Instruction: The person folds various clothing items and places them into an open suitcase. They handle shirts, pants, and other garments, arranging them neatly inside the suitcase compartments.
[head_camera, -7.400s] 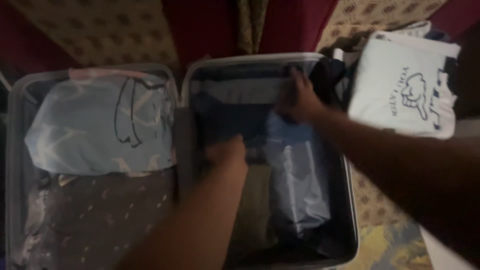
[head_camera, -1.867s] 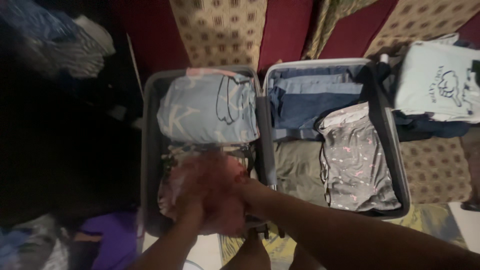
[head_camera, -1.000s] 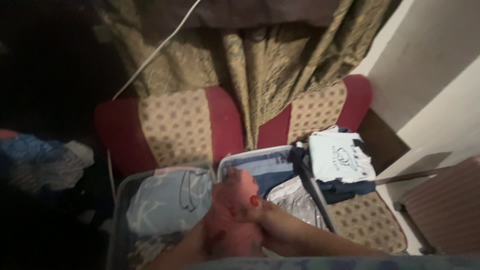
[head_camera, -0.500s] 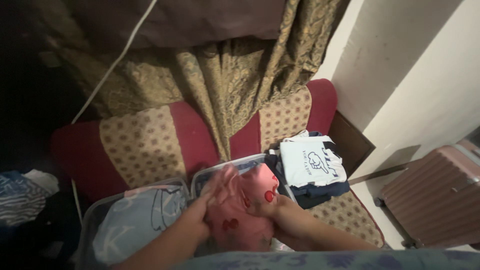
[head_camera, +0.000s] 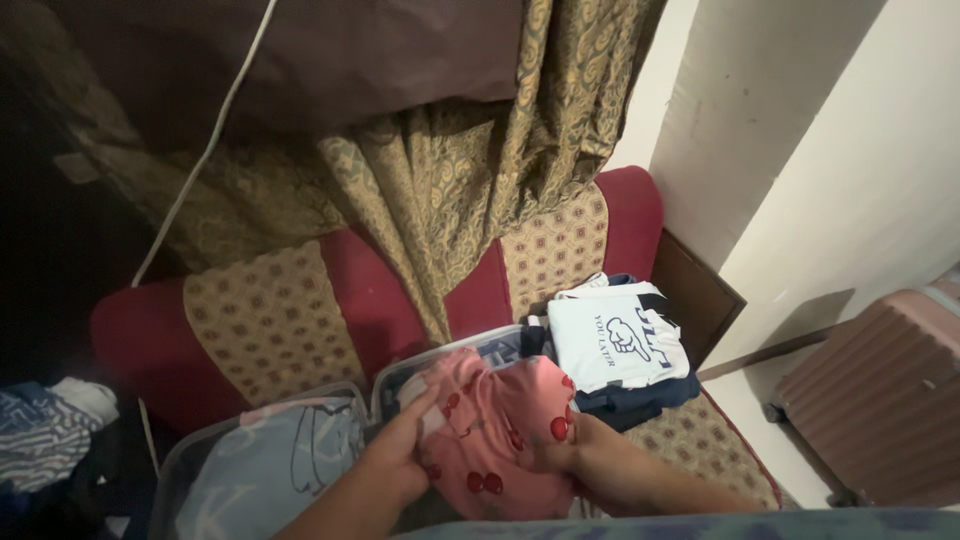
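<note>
A pink cherry-print garment (head_camera: 495, 440) is gripped by closed left hand (head_camera: 400, 455) and right hand (head_camera: 570, 455), seemingly for folding, above the open suitcase (head_camera: 400, 370) beneath the fingers.

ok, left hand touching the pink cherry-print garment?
Touching. The head view shows the left hand with fingers lying flat on the pink garment, no gap; the right hand grips its other side.
</note>
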